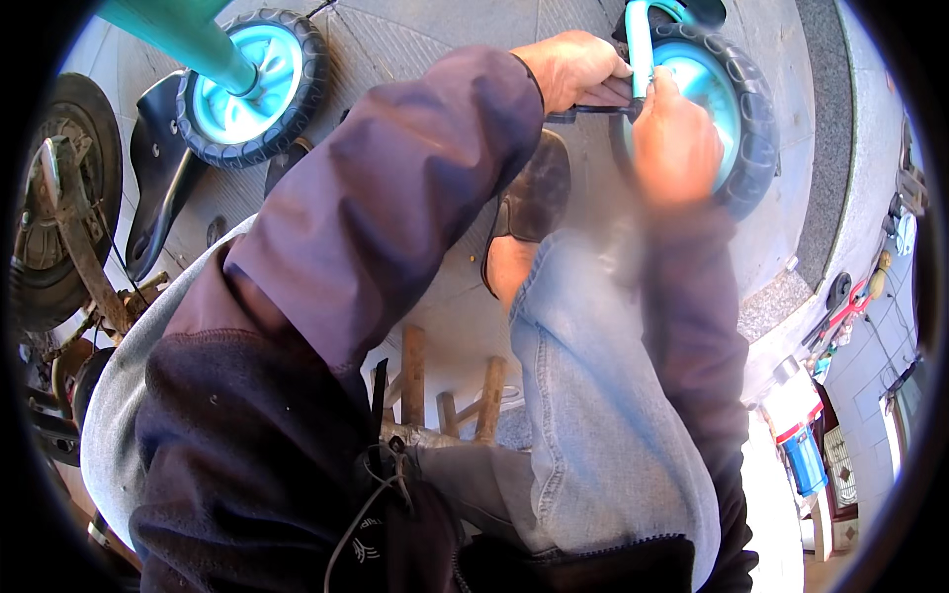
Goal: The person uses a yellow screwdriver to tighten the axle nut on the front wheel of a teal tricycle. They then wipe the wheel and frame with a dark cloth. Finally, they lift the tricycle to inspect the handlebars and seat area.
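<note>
Two hands meet at the near end of a turquoise tube (641,47), its long axis running up the view beside a black-tyred wheel (759,119). The right hand (678,143) curls against it, the left hand's (575,73) fingers bend alongside; how firmly either grips, I cannot tell.

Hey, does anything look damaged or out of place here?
The dark wheel at far left looks odd: its metal bar is brown and grimy, apparently rusty, unlike the clean blue wheel by the right hand.
</note>
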`<control>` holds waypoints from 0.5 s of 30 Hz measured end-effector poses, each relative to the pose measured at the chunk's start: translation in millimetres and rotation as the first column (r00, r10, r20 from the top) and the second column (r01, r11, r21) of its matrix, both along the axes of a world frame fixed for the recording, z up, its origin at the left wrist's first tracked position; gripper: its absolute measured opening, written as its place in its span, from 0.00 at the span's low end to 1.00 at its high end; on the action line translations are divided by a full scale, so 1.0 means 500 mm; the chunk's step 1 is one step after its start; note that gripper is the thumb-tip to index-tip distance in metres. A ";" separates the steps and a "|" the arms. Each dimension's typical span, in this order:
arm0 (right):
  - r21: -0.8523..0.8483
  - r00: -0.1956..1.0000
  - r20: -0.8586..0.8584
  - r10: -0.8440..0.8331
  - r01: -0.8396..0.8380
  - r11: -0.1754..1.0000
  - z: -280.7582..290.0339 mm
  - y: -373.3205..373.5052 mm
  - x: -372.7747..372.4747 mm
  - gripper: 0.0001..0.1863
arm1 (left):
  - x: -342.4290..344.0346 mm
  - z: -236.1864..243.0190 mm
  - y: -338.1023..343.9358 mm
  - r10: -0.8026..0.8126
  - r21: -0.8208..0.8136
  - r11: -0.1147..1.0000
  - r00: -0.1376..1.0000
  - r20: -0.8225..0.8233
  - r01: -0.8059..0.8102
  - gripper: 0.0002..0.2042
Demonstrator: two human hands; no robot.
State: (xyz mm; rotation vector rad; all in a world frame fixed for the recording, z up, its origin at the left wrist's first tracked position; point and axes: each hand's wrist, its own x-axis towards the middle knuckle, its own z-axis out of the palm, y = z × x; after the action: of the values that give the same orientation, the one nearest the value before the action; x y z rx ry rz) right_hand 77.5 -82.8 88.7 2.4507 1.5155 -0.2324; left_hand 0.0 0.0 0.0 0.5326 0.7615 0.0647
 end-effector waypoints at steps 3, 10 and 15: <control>0.022 0.996 -0.024 0.081 -0.081 0.997 0.003 -0.006 0.005 0.13 | -0.005 0.012 -0.008 -0.001 0.003 1.000 1.000 -0.025 0.001 0.14; 0.244 0.997 -0.047 0.054 -0.041 0.969 -0.017 -0.057 -0.003 0.14 | -0.006 0.016 -0.011 -0.037 -0.007 0.999 0.999 0.004 0.037 0.16; 0.196 0.997 -0.044 0.062 -0.052 0.979 -0.018 -0.066 0.010 0.19 | -0.008 0.016 -0.007 -0.035 -0.017 0.999 0.999 0.003 0.035 0.16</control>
State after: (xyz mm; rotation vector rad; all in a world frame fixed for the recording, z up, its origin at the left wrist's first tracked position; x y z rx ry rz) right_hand 82.7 -115.9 79.9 2.5616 1.7011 -0.1409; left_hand -4.2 -3.5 8.2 0.5291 0.7495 0.0259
